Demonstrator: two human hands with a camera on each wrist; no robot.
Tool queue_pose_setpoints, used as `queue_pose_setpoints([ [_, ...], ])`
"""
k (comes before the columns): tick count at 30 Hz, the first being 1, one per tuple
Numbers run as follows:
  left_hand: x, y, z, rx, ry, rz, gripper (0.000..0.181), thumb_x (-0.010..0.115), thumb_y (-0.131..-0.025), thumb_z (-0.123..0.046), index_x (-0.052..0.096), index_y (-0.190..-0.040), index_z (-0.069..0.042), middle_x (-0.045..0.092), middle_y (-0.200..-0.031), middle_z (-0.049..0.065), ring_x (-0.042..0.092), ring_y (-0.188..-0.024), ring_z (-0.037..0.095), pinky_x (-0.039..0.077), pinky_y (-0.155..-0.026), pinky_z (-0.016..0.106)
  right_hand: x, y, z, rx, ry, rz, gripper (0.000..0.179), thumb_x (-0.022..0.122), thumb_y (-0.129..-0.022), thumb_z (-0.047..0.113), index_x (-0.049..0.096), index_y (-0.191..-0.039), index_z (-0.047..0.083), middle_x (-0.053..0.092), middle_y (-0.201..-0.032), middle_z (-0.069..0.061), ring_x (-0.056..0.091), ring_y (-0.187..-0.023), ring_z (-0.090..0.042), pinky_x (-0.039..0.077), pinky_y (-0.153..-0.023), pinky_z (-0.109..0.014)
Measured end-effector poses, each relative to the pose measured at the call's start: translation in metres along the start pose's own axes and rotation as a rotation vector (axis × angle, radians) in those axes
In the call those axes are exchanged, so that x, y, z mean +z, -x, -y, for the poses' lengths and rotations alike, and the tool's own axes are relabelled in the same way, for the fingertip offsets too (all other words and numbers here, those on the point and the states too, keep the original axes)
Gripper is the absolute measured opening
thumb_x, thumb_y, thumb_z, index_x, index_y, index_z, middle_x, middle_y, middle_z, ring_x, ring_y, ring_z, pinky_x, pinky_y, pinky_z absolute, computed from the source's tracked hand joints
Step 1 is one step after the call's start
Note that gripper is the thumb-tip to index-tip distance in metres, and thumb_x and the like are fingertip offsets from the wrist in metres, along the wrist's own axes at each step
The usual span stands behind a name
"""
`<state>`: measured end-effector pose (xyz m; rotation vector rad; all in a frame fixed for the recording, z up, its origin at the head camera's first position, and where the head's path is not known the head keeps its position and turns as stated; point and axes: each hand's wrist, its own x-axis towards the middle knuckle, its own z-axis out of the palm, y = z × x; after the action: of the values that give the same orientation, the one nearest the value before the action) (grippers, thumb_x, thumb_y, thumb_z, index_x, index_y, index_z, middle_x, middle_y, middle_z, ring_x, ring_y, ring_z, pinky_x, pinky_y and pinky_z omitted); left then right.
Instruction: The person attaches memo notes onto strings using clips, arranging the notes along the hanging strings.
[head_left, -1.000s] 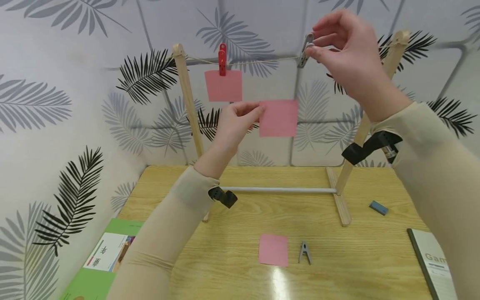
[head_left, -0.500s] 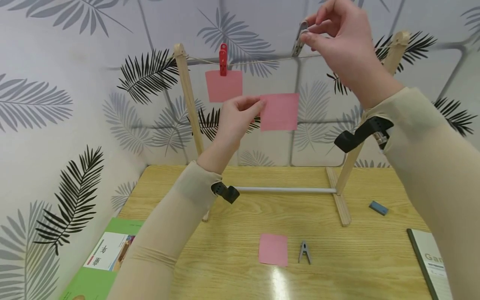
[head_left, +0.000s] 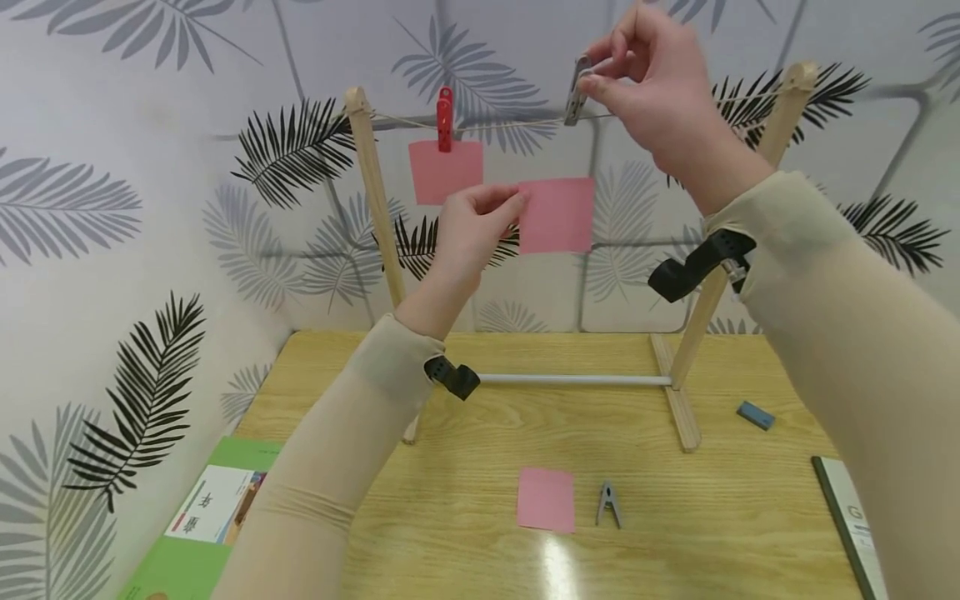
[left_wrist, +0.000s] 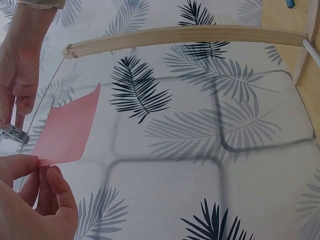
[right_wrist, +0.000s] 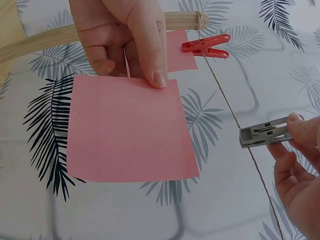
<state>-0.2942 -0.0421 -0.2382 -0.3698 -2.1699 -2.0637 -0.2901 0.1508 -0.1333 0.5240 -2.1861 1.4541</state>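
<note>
My left hand (head_left: 463,242) pinches a pink paper square (head_left: 557,217) by its upper left corner, just below the string (head_left: 517,125). In the right wrist view the held paper square (right_wrist: 127,132) hangs flat, facing the camera. My right hand (head_left: 663,92) grips a grey clothespin (head_left: 576,92) between thumb and fingers, its tip down at the string. The right wrist view shows that clothespin (right_wrist: 265,132) with its mouth end at the string; whether it bites the string I cannot tell. Left of both hands, a red clothespin (head_left: 445,121) holds another pink paper square (head_left: 438,171) on the line.
Wooden posts (head_left: 783,125) hold the string, with a white bar (head_left: 570,380) low between them. On the table lie a pink square (head_left: 546,500), a grey clothespin (head_left: 609,504) and a small blue block (head_left: 755,415). A green book (head_left: 176,562) and notebook (head_left: 847,525) flank them.
My right hand has moved left along the string with the grey clothespin, rising and then dipping again. The left hand has raised the pink paper square a little towards the string.
</note>
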Motion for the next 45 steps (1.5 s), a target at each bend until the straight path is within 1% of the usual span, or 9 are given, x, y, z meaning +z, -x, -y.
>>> queue_pose_setpoints([
  [2,0.000,0.000,0.000,0.000,0.007,0.000,0.027,0.069,-0.094,-0.021,0.072,-0.116,-0.005,0.068,-0.098,0.001,0.063,-0.087,0.011,0.056,-0.085,0.029,0.001,0.000,-0.001,0.007,0.009,0.004,0.020,0.065,-0.094,0.008,0.048,-0.087,0.015,0.060,-0.109,0.007,0.060,-0.102,-0.010,0.049,-0.088,-0.021],
  [5,0.001,0.000,-0.001,0.000,0.009,-0.003,0.027,0.069,-0.094,-0.020,0.072,-0.117,-0.004,0.068,-0.099,0.003,0.064,-0.086,0.011,0.056,-0.087,0.030,0.003,0.000,-0.002,0.002,0.018,0.015,0.021,0.064,-0.094,0.008,0.047,-0.085,0.015,0.061,-0.109,0.007,0.060,-0.099,-0.010,0.044,-0.076,-0.026],
  [9,0.001,-0.001,-0.002,-0.012,0.016,-0.013,0.028,0.068,-0.094,-0.019,0.072,-0.118,-0.004,0.068,-0.100,0.004,0.063,-0.085,0.011,0.056,-0.087,0.028,0.005,0.001,-0.003,-0.001,0.032,0.032,0.022,0.064,-0.095,0.007,0.046,-0.084,0.015,0.061,-0.109,0.007,0.060,-0.097,-0.011,0.042,-0.072,-0.028],
  [13,0.001,-0.002,-0.004,-0.011,0.024,-0.023,0.028,0.068,-0.095,-0.018,0.072,-0.119,-0.004,0.069,-0.104,0.006,0.063,-0.087,0.011,0.056,-0.089,0.027,0.006,0.002,-0.004,0.014,0.052,0.055,0.021,0.064,-0.095,0.008,0.046,-0.086,0.015,0.061,-0.112,0.006,0.058,-0.092,-0.012,0.043,-0.066,-0.025],
  [18,0.002,-0.004,-0.006,0.006,0.031,-0.029,0.026,0.068,-0.095,-0.016,0.072,-0.118,-0.004,0.069,-0.101,0.006,0.064,-0.085,0.011,0.056,-0.085,0.024,0.005,0.002,-0.004,0.038,0.045,0.078,0.021,0.064,-0.095,0.009,0.046,-0.087,0.014,0.060,-0.112,0.004,0.054,-0.083,-0.014,0.040,-0.056,-0.022],
  [24,0.003,-0.004,-0.009,0.017,0.038,-0.030,0.027,0.067,-0.095,-0.015,0.072,-0.118,-0.003,0.068,-0.097,0.004,0.063,-0.082,0.010,0.056,-0.083,0.023,0.005,0.003,-0.007,0.063,0.032,0.098,0.020,0.064,-0.095,0.009,0.046,-0.087,0.014,0.060,-0.113,0.003,0.055,-0.077,-0.012,0.040,-0.053,-0.021],
  [31,0.003,-0.005,-0.010,0.025,0.038,-0.036,0.027,0.067,-0.095,-0.015,0.071,-0.118,-0.002,0.068,-0.098,0.005,0.063,-0.082,0.010,0.056,-0.084,0.023,0.008,0.003,-0.010,0.054,0.035,0.121,0.020,0.063,-0.096,0.008,0.045,-0.087,0.013,0.059,-0.112,0.003,0.057,-0.081,-0.012,0.038,-0.051,-0.022],
  [37,0.004,-0.006,-0.010,0.036,0.048,-0.037,0.027,0.066,-0.096,-0.013,0.070,-0.120,-0.001,0.068,-0.105,0.009,0.063,-0.086,0.011,0.056,-0.085,0.024,0.008,0.003,-0.011,0.049,0.029,0.144,0.020,0.062,-0.096,0.007,0.045,-0.086,0.013,0.060,-0.111,0.003,0.057,-0.082,-0.011,0.037,-0.051,-0.023],
  [45,0.004,-0.007,-0.011,0.052,0.041,-0.039,0.027,0.066,-0.096,-0.014,0.070,-0.119,-0.001,0.069,-0.111,0.013,0.064,-0.090,0.012,0.056,-0.088,0.024,0.008,0.004,-0.012,0.050,0.049,0.163,0.020,0.062,-0.096,0.008,0.044,-0.087,0.013,0.062,-0.114,0.000,0.059,-0.090,-0.012,0.037,-0.052,-0.023],
])
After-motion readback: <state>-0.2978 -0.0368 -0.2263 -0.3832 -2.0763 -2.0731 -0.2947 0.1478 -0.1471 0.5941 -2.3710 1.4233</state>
